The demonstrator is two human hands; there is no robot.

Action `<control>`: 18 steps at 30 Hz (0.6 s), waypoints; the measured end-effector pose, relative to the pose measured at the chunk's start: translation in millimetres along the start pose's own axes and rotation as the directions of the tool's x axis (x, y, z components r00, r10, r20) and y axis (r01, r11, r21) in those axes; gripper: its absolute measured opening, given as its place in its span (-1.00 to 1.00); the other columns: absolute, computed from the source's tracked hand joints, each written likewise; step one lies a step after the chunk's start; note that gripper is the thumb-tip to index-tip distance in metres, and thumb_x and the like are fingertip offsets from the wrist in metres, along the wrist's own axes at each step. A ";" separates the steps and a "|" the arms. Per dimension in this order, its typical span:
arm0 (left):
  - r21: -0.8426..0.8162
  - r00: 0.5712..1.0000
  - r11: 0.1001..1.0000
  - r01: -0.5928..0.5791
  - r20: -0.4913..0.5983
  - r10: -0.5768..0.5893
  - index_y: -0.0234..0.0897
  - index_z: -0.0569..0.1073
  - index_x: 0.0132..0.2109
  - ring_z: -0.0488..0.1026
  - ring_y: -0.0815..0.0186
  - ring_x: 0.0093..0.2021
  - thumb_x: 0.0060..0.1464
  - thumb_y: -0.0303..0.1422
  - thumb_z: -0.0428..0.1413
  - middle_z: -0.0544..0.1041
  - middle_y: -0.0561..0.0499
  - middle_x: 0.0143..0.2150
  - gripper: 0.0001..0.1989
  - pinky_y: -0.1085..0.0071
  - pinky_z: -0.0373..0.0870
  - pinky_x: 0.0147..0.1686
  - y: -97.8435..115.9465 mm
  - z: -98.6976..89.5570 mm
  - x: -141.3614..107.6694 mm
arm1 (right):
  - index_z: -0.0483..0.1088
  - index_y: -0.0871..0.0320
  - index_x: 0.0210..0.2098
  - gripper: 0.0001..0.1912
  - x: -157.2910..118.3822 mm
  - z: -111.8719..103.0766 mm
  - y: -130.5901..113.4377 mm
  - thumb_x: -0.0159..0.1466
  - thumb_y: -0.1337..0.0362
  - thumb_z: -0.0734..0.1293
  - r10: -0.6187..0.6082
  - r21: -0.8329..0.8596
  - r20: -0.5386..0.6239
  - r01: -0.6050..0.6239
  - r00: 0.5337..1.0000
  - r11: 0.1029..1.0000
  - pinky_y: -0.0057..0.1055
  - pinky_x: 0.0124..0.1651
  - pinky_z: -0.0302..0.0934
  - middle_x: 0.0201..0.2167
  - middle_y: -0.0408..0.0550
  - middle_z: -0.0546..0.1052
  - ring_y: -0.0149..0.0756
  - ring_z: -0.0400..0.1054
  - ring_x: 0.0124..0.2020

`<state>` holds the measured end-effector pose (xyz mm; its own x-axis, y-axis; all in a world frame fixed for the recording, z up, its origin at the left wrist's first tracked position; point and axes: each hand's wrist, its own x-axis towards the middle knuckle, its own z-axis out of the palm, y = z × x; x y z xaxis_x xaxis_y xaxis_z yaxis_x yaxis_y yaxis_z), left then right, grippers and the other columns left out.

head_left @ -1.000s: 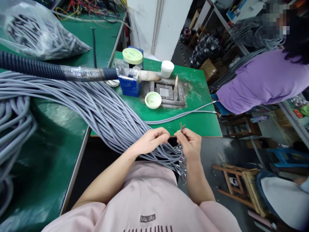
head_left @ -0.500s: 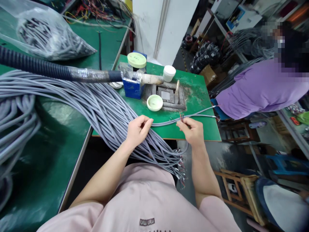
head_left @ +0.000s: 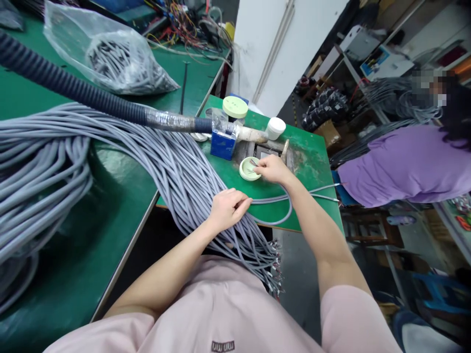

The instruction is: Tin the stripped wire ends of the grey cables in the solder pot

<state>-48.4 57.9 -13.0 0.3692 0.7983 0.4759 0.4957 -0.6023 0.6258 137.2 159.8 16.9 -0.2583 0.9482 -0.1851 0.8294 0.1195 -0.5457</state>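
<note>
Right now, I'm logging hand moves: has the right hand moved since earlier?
Yes: the right hand has moved forward and left over the table, to the green dish.

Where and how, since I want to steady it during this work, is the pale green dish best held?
Probably pinch the near-left rim of the pale green dish, coming from the person's side: it looks round and shallow, the raised rim is uncovered there, and the right hand, holding wire ends, overlaps its right edge.
</note>
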 end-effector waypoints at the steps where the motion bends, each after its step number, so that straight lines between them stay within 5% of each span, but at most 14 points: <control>1: -0.003 1.000 1.000 0.001 0.000 -0.001 -0.29 0.42 -0.45 0.28 0.41 -0.53 0.20 -0.31 0.04 0.38 0.07 -0.58 -0.73 0.45 0.18 -0.45 0.2 -0.3 0.1 | 0.16 0.19 -0.75 -0.66 2.9 1.0 -0.5 0.07 0.25 0.31 0.004 -0.034 0.025 -0.003 1.000 0.999 -0.42 -0.45 -0.15 -0.74 -0.24 0.12 -0.46 0.05 -0.59; 13: -0.018 0.999 0.999 0.033 0.031 -0.033 -0.28 0.43 -0.43 0.28 0.40 -0.52 0.22 -0.27 0.02 0.39 0.06 -0.57 -0.72 0.43 0.16 -0.44 -0.1 -0.9 -0.4 | 0.38 0.20 -0.64 -0.80 12.6 3.8 -10.7 0.09 0.30 0.29 0.020 -0.288 0.109 0.012 0.994 0.958 -0.40 -0.46 -0.12 -0.63 -0.09 0.37 -0.37 0.16 -0.53; 18: -0.021 0.999 0.999 0.035 0.026 -0.034 -0.29 0.43 -0.43 0.28 0.40 -0.52 0.21 -0.29 0.03 0.40 0.07 -0.57 -0.73 0.44 0.17 -0.43 -0.3 -1.1 -0.8 | 0.34 0.22 -0.67 -0.74 7.0 -15.1 -5.5 0.10 0.27 0.30 -0.032 -0.187 0.051 0.041 0.998 0.981 -0.40 -0.45 -0.13 -0.66 -0.13 0.31 -0.41 0.12 -0.54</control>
<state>-49.8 57.4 -12.8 0.3724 0.8184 0.4376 0.4918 -0.5739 0.6548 138.3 170.3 31.0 -0.3095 0.9277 -0.2087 0.8962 0.2113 -0.3901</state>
